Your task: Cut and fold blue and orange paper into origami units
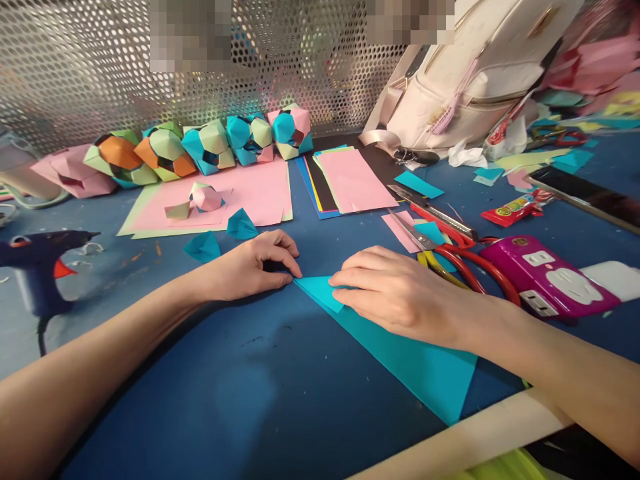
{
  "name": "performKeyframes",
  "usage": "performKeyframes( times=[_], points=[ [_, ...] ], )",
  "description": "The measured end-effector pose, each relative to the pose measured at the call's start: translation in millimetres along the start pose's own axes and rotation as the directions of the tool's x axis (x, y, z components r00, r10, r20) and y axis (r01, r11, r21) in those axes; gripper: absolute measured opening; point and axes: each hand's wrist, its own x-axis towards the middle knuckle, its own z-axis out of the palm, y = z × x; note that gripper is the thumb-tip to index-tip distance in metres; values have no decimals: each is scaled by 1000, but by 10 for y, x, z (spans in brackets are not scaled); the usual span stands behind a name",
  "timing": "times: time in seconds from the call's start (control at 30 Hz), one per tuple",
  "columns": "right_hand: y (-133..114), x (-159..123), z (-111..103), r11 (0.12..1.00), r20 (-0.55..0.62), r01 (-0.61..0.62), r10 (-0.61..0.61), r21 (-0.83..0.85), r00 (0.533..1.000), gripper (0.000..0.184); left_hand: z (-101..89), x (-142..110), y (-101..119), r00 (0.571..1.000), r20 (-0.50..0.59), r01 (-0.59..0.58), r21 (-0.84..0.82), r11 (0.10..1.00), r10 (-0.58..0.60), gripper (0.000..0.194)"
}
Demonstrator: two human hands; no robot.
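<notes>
A sheet of blue paper [420, 363] lies on the table with a narrow flap folded over at its far edge, tapering to a point on the left. My left hand [255, 267] pinches that pointed tip between thumb and forefinger. Curled over the folded flap, my right hand [400, 290] presses and grips the paper, its fingers close together; its thumb is hidden. Two small folded blue paper pieces [203, 247] rest just beyond my left hand. Red-handled scissors [463, 257] lie behind my right wrist.
A row of folded paper balls [165, 150] stands along the perforated metal screen [100, 73]. Pink sheets [260, 193] and a coloured paper stack [353, 180] lie before it. A glue gun [43, 267] is at left; a purple power socket [545, 277], phone [590, 193] and backpack [450, 87] are right.
</notes>
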Motion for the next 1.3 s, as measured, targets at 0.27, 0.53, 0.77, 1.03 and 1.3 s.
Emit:
performKeyframes(
  times=[0.27,0.53,0.77,1.03,1.3],
  points=[
    [1,-12,-1,1000,71,17,-16,-18,997,27,3,-10,-27,1000,0,-22,8,1000,22,15],
    [-31,-5,-16,999,107,18,-15,-31,994,29,7,-6,-18,1000,-6,-7,14,1000,7,15],
    [-45,10,-29,999,131,11,-6,-37,991,29,13,8,-19,1000,-2,-2,20,1000,2,16],
    [-49,5,-32,999,142,0,4,-34,990,28,-4,-2,-7,1000,7,11,27,1000,-11,16],
    [-55,9,-41,999,156,0,6,-41,988,28,20,6,27,999,-27,21,-10,1000,-21,21]
  ],
)
